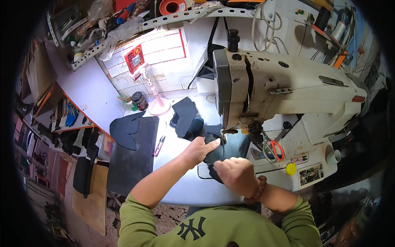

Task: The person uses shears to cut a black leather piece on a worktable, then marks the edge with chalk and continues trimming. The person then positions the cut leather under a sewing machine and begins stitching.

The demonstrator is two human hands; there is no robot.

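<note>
A dark piece of fabric or leather (pixel 214 154) lies below the head of the sewing machine (pixel 242 90). My left hand (pixel 199 151) is closed on its left edge, thumb on top and pointing toward the presser foot (pixel 224 136). Nearer to me, my right hand (pixel 236 175) is curled like a fist at the near end of the same piece. A dark fold (pixel 214 173) sticks out beside its fingers, slightly blurred. The right fingertips are partly hidden, and the needle is too small to make out.
Cut dark pieces (pixel 185 117) lie left of the machine, with more on a black board (pixel 133 164). Thread snips (pixel 159 145) rest beside that board. A pink lamp stand (pixel 159 106) stands behind. Orange-handled scissors (pixel 276 150) and a yellow lid (pixel 291 168) are at right.
</note>
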